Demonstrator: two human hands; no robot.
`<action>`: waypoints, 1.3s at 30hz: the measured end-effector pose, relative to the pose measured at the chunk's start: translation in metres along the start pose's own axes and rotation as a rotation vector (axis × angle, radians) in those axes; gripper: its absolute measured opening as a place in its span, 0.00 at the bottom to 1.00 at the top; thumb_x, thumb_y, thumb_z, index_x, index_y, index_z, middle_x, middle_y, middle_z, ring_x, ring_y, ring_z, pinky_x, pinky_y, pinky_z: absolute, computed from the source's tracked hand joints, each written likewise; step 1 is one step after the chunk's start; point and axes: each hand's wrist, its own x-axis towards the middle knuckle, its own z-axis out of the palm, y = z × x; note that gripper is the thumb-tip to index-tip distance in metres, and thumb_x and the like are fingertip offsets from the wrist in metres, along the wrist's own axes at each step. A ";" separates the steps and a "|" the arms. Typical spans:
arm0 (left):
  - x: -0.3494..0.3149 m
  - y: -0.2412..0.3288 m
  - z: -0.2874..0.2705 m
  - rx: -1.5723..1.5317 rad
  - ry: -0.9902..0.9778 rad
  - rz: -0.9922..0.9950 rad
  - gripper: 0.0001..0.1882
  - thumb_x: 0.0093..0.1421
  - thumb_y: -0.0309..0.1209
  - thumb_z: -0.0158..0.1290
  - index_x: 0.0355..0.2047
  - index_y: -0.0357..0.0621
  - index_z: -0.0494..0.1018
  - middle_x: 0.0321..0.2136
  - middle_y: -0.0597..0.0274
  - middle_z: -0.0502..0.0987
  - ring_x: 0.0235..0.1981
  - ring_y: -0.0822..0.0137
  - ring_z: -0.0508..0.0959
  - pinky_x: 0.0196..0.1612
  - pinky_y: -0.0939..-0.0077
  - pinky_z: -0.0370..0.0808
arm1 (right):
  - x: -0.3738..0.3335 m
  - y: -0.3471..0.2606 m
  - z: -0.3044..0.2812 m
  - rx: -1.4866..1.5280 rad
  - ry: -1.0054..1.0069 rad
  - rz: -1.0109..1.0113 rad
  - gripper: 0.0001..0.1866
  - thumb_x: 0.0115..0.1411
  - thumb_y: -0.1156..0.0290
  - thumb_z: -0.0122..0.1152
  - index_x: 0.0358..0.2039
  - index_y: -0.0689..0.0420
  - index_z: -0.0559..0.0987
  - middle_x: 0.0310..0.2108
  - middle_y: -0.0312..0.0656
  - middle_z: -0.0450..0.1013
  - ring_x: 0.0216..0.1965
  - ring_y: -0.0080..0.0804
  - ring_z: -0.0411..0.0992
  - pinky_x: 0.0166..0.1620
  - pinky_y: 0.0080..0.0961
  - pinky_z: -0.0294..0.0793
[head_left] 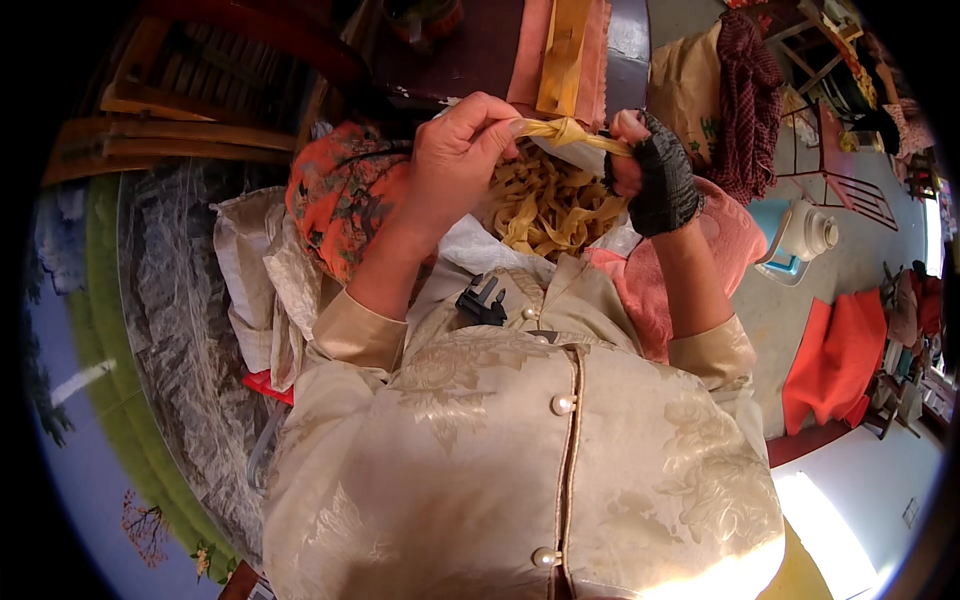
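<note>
Grey floor (850,250) spreads at three o'clock, giving room past the right elbow. The dark bench (435,75) lies at twelve, its worn near edge just ahead of the hands. Slatted wooden furniture (190,130) closes in ten o'clock; a pink towel (650,285) drapes beneath the right forearm. Toward twelve, a heap of yellow strips (550,210) sits below the hands, and a wooden bar (565,55) points at them. The left hand (465,140), palm inward, pinches one end of a knotted strip (565,131); the right hand (655,170), in a dark fingerless glove, grips the other, hands apart.
</note>
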 end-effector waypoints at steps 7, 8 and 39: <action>-0.008 0.009 0.019 0.556 -0.128 0.264 0.15 0.46 0.26 0.55 0.36 0.39 0.66 0.35 0.55 0.70 0.35 0.55 0.72 0.35 0.67 0.70 | -0.001 0.030 0.026 -0.476 -0.027 -0.220 0.06 0.53 0.69 0.56 0.26 0.55 0.69 0.14 0.27 0.59 0.16 0.14 0.57 0.18 0.13 0.56; -0.016 0.002 0.025 0.543 -0.180 0.183 0.14 0.46 0.25 0.54 0.34 0.39 0.66 0.33 0.55 0.69 0.34 0.55 0.72 0.34 0.66 0.69 | -0.004 0.027 0.032 -0.710 -0.033 -0.355 0.06 0.53 0.72 0.56 0.23 0.56 0.70 0.15 0.27 0.61 0.16 0.14 0.58 0.19 0.13 0.57; 0.071 -0.066 0.022 -0.271 -0.113 -0.493 0.10 0.58 0.35 0.48 0.31 0.39 0.71 0.21 0.68 0.72 0.17 0.81 0.66 0.17 0.86 0.64 | 0.074 -0.003 -0.005 -0.648 0.230 -0.454 0.07 0.51 0.71 0.61 0.26 0.58 0.73 0.18 0.33 0.68 0.19 0.17 0.65 0.24 0.16 0.66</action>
